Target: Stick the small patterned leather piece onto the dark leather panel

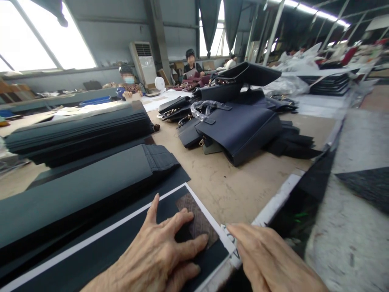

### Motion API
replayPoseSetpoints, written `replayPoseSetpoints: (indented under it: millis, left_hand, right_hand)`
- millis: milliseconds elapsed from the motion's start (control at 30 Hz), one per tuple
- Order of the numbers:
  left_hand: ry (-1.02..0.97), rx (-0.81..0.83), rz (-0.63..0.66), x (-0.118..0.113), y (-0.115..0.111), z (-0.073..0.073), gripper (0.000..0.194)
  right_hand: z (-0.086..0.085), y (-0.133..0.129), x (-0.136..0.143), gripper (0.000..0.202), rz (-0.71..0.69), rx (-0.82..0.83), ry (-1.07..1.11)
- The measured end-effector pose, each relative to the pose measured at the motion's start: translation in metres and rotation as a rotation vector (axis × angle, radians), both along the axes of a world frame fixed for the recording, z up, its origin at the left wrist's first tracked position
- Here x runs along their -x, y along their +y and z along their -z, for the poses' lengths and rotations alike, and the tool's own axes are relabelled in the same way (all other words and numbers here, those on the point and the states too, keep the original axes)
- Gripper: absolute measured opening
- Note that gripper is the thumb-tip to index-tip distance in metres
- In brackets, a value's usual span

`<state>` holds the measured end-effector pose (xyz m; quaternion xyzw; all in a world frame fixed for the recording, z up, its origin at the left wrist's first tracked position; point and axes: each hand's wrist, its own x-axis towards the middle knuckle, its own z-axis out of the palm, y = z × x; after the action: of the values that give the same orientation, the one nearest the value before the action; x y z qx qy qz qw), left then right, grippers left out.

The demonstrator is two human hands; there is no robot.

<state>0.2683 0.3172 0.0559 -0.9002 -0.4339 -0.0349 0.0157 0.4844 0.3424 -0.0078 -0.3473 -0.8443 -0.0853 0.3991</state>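
Pressed flat with spread fingers, the left hand (158, 259) pins a thin, floppy dark sheet (127, 239); the right hand (270, 259) lies open at its corner, best pinched there.

My left hand (158, 255) flat on the patch (197, 221) on the sheet (100, 251), my right hand (270, 259) just right of the patch at the table (231, 186) edge, strip stacks (75, 134) behind-left, handbags (240, 129) well behind-right, two people (191, 65) far behind.

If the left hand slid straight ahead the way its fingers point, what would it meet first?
Probably the brown textured patch: the left hand lies flat on the dark sheet, fingers aimed up-right, fingertips already at the patch's edge.
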Motion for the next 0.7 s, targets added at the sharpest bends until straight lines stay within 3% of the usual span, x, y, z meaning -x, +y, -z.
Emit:
replayPoseSetpoints:
  millis: [100, 267, 433, 567, 700]
  left_hand:
    - [0.024, 0.039, 0.014, 0.002, 0.000, -0.003, 0.044]
    - [-0.110, 0.001, -0.062, 0.004, 0.001, 0.002, 0.042]
    - [-0.194, 0.081, -0.013, 0.006, 0.004, 0.004, 0.032]
    - [-0.227, 0.109, -0.100, 0.007, 0.003, 0.004, 0.031]
    - [-0.236, 0.064, -0.081, 0.009, 0.003, 0.006, 0.027]
  right_hand:
    - [-0.002, 0.007, 0.005, 0.038, -0.111, 0.032, 0.017]
    - [0.003, 0.009, 0.005, 0.032, -0.144, 0.130, 0.096]
    - [0.016, 0.003, -0.003, 0.027, -0.203, 0.063, -0.009]
    - [0.021, 0.002, -0.001, 0.025, -0.224, 0.059, 0.046]
    - [0.020, 0.002, 0.003, 0.027, -0.207, 0.056, 0.126]
